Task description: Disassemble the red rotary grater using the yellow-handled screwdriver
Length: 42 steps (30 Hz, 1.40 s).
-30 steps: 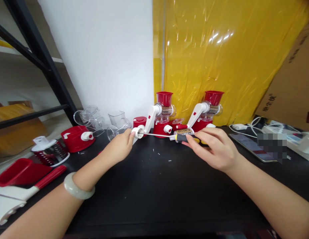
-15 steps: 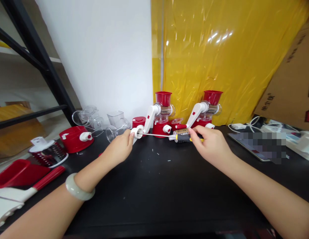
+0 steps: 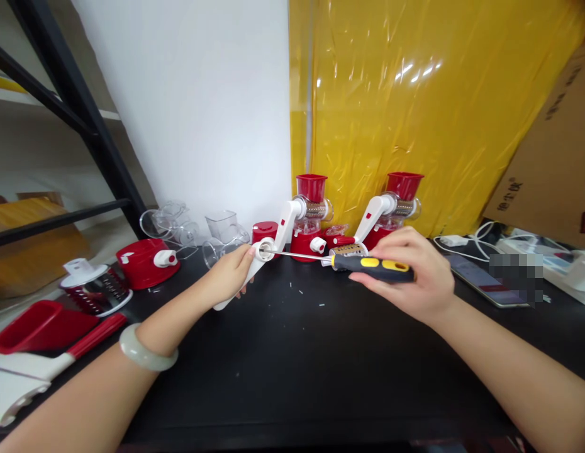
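My left hand [image 3: 231, 272] is closed round a white crank handle [image 3: 258, 264], its round socket end turned to the right. In my right hand [image 3: 410, 277] is a screwdriver [image 3: 380, 267] with a black and yellow grip, held between thumb and fingers. Its long shaft points left, and the tip reaches into the handle's socket; what it touches inside is hidden. Behind the shaft lies a metal grater drum [image 3: 348, 250]. Two assembled rotary graters, a nearer-left one [image 3: 311, 207] and a right one [image 3: 400, 204], stand at the back.
Left on the black table [image 3: 321, 371] are a red base [image 3: 148, 264], a drum [image 3: 97, 289], a red hopper [image 3: 42, 327] and clear housings [image 3: 224, 233]. A phone [image 3: 485, 283] and a power strip [image 3: 557, 261] lie at right. Small white bits dot the tabletop.
My right hand has opened its hold along the screwdriver grip, showing more of it, and shifted slightly right. The crank handle has tilted, its arm now showing below my left hand.
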Available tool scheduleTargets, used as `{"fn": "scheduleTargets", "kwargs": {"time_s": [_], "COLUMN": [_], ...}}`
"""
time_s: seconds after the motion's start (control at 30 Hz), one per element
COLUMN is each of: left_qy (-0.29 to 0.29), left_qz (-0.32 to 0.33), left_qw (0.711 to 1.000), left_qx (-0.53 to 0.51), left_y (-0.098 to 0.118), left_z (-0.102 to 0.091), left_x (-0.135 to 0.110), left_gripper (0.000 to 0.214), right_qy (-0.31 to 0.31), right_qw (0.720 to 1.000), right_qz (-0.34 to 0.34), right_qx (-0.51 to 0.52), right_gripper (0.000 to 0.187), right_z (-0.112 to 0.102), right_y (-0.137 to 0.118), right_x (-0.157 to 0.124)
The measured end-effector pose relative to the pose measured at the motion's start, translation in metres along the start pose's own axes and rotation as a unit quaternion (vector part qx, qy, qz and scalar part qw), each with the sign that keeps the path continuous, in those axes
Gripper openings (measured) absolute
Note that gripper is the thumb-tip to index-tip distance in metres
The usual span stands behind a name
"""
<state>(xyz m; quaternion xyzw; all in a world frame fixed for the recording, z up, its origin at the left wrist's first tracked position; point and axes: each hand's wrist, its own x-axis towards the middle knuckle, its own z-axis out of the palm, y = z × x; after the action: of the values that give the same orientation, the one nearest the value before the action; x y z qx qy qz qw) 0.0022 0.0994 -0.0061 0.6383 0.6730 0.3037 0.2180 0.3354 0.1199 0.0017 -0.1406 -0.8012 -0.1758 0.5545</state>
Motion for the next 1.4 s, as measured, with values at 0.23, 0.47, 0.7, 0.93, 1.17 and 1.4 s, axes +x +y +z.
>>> {"fn": "scheduleTargets", "kwargs": {"time_s": [0.23, 0.47, 0.7, 0.93, 1.17, 1.4], "left_qy": [-0.021, -0.022, -0.038, -0.074, -0.066, -0.091], "left_qz": [0.007, -0.011, -0.014, -0.021, -0.030, -0.043], "left_qw": [1.000, 0.999, 0.998, 0.996, 0.997, 0.995], "left_qx": [-0.017, 0.033, 0.037, 0.039, 0.033, 0.015], "left_y": [-0.006, -0.004, -0.005, 0.003, -0.003, -0.004], "left_z": [0.005, 0.002, 0.002, 0.007, -0.002, -0.006], "left_x": [0.001, 0.003, 0.002, -0.004, 0.003, 0.004], "left_gripper": [0.043, 0.042, 0.043, 0.048, 0.045, 0.046], "right_qy": [-0.034, -0.035, -0.052, -0.016, -0.098, -0.085], "right_qw": [0.992, 0.999, 0.997, 0.995, 0.992, 0.995], "right_qz": [0.120, 0.022, -0.006, 0.080, -0.004, 0.001], "right_qx": [0.007, 0.021, 0.051, -0.059, 0.074, 0.056], "right_gripper": [0.028, 0.022, 0.040, 0.019, 0.019, 0.039], "right_z": [-0.005, 0.000, -0.002, -0.009, -0.011, -0.010], "right_y": [0.008, 0.012, 0.007, -0.001, 0.000, 0.004], "right_x": [-0.002, 0.001, -0.002, 0.002, 0.009, 0.006]}}
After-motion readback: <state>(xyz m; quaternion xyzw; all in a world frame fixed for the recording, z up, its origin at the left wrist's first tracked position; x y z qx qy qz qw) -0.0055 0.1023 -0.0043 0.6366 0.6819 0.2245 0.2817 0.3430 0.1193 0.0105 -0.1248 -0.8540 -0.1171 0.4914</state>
